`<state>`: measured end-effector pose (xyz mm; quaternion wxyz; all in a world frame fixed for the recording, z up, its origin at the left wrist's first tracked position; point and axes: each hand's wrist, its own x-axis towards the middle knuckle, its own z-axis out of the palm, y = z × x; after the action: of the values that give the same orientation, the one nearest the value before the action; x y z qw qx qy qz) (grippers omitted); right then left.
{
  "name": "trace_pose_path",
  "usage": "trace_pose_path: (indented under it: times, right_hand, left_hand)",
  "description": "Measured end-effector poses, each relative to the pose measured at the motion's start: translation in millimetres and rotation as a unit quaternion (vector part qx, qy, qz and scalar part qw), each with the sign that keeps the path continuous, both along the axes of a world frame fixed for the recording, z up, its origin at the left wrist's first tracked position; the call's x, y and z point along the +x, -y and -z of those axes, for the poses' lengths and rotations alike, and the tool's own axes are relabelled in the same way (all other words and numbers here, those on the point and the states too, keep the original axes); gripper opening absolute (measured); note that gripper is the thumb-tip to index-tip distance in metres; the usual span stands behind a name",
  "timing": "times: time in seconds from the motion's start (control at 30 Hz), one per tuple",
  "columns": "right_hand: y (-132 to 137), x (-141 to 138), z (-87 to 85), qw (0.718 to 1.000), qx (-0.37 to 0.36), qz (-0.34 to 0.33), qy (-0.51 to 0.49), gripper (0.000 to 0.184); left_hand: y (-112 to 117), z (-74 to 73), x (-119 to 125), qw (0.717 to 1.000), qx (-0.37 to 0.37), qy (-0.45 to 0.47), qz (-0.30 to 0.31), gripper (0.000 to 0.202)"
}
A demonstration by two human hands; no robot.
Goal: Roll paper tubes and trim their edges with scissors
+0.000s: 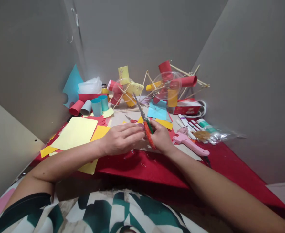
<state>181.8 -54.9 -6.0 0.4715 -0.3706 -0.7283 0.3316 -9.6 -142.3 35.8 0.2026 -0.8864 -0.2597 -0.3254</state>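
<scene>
A pair of scissors (148, 132) with orange and green handles stands tilted in my right hand (162, 135), its blades pointing up and away. My right fingers are closed around the handles. Close beside the scissors is my left hand (124, 138), back turned up, fingers pressed together and thumb hidden. Whatever those left fingers hold is hidden from view. Just beyond my hands lie a smaller red-handled tool (131, 120) and orange paper strips (163, 124).
Two stick-and-paper-tube wheels (124, 89) (168, 84) stand at the back. Paper tubes (97, 107) and yellow sheets (76, 132) are on the left. A pink glue gun (190, 145), markers (184, 120) and a plastic bag (220, 136) lie right on the red-covered table (142, 166). Grey panels enclose it.
</scene>
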Motion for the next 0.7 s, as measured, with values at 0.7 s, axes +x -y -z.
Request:
trace_pose_path:
  times: [0.7]
  right_hand:
    - [12.3, 0.8, 0.0, 0.997, 0.029, 0.010, -0.073, 0.016]
  left_hand:
    - [-30.0, 9.7, -24.9, 0.495, -0.658, 0.567, -0.020, 0.048]
